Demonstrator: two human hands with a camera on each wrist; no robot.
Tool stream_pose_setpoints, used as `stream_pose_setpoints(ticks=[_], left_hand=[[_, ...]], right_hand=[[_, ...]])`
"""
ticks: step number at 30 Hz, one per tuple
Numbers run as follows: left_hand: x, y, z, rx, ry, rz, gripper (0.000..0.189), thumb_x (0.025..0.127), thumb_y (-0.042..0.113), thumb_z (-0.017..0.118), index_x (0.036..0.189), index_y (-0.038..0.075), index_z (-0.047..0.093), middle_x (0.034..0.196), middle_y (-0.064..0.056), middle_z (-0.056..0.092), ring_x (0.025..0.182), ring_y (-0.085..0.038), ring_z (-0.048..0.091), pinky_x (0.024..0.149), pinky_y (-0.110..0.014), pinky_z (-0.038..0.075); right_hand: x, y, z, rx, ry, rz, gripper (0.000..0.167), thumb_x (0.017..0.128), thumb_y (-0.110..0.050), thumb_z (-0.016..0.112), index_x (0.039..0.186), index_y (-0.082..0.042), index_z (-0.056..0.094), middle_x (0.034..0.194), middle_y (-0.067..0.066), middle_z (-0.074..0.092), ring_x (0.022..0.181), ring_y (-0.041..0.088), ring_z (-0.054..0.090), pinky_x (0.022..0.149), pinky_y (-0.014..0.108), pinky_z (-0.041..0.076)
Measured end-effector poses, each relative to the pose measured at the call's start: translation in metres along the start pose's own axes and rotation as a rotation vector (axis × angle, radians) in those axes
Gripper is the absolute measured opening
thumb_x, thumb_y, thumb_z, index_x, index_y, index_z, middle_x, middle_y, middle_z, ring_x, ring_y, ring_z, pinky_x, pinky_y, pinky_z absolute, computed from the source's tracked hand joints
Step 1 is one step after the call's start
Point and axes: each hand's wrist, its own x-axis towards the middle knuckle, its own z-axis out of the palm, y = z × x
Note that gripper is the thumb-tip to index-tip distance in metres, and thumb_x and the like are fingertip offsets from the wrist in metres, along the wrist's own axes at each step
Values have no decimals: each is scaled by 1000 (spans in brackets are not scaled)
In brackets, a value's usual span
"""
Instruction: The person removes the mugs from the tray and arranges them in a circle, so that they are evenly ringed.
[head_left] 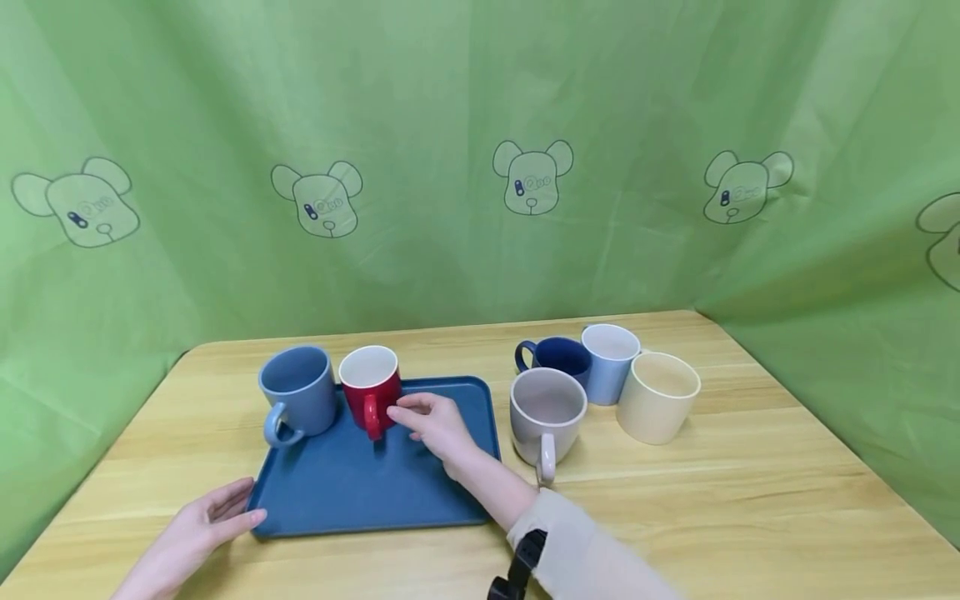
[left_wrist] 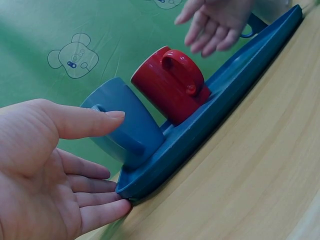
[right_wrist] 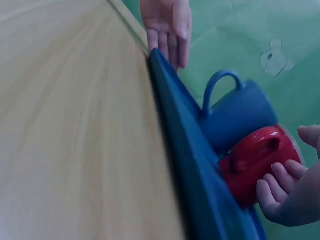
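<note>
A dark blue tray lies on the wooden table, with a blue mug at its far left corner and a red mug to the right of that. Both mugs stand upright, handles toward the near side. My left hand is at the near left corner of the tray; the left wrist view shows its straight fingers touching the rim and the thumb held off. Just right of the red mug hovers my right hand, fingers loosely bent and not wrapped round it. The left wrist view shows a gap between them.
Right of the tray stand a grey mug, a navy mug, a light blue mug and a cream mug, grouped closely. A green curtain hangs behind the table and along its sides.
</note>
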Motion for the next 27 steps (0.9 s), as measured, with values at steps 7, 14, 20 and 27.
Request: stream_pose_setpoints(ticks=[7, 14, 20, 27], left_hand=[[1, -1, 0, 3, -1, -16, 80, 92, 37, 57, 138, -17, 21, 142, -34, 23, 129, -48, 26, 100, -57, 32], [-1, 0, 0, 4, 3, -7, 79, 92, 36, 57, 138, -16, 21, 143, -34, 24, 130, -48, 25, 100, -56, 33], [-1, -1, 0, 8, 3, 12, 74, 94, 31, 55, 138, -17, 20, 142, -34, 24, 130, -47, 25, 100, -54, 34], [-1, 1, 0, 2, 6, -24, 78, 92, 35, 57, 139, -15, 21, 142, -34, 25, 130, -46, 25, 100, -54, 34]], right_hand=[[7, 10, 16, 47, -33, 30, 29, 85, -21, 69, 103, 1, 66, 97, 7, 65, 90, 28, 61, 75, 35, 54], [8, 11, 24, 34, -62, 32, 27, 86, -17, 68, 105, 2, 65, 96, 8, 65, 83, 23, 62, 76, 37, 54], [12, 12, 32, 24, -83, 7, 23, 88, -14, 65, 104, 2, 66, 94, 10, 68, 80, 20, 61, 73, 32, 54], [9, 12, 38, 58, -62, -18, 22, 92, -15, 58, 102, 3, 65, 85, 8, 68, 77, 17, 60, 72, 28, 55]])
